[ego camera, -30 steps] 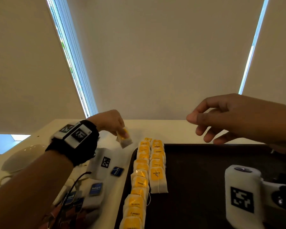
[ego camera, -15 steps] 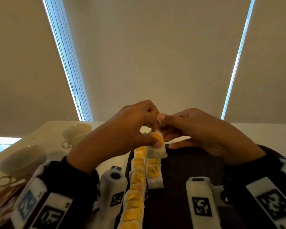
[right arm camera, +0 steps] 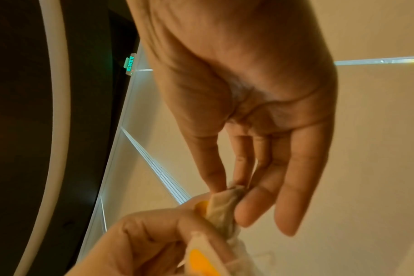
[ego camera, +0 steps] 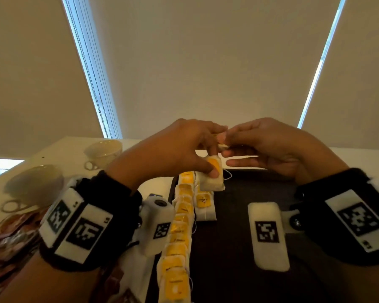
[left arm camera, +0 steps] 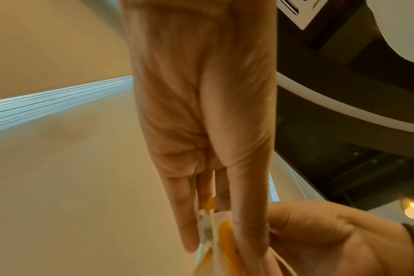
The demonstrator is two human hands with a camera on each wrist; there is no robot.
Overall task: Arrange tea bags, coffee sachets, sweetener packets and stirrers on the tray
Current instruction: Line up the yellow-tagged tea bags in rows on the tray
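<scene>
Above the far end of the dark tray (ego camera: 239,226), both hands meet on one tea bag (ego camera: 212,178). Left hand (ego camera: 175,154): grip clamped on the bag, thumb pressed on its yellow label, fingers behind; the left wrist view shows the bag sandwiched between straight fingers (left arm camera: 187,224). Right hand (ego camera: 269,145): thumb and forefinger pinched on a folded upper corner of the same bag, the remaining fingers extended and loose, as the right wrist view confirms (right arm camera: 227,205). The bag hangs free of the tray, long axis running roughly 12 to 6 o'clock, lower edge towards the rows beneath. Two rows of tea bags (ego camera: 182,226) lie along the tray's 9 o'clock edge, also aligned 12 to 6; the shorter inner row (ego camera: 204,206) ends directly below the held bag. Judged from this, the coming move is a short descent towards 6 o'clock onto the far end of that inner row, and the left hand, holding the bag's body, is the nearer and better placed. Two cups (ego camera: 103,152) stand on the surface (ego camera: 64,149) at 10 o'clock; brown sachets (ego camera: 7,237) lie at 8 o'clock, not yet on the tray.
</scene>
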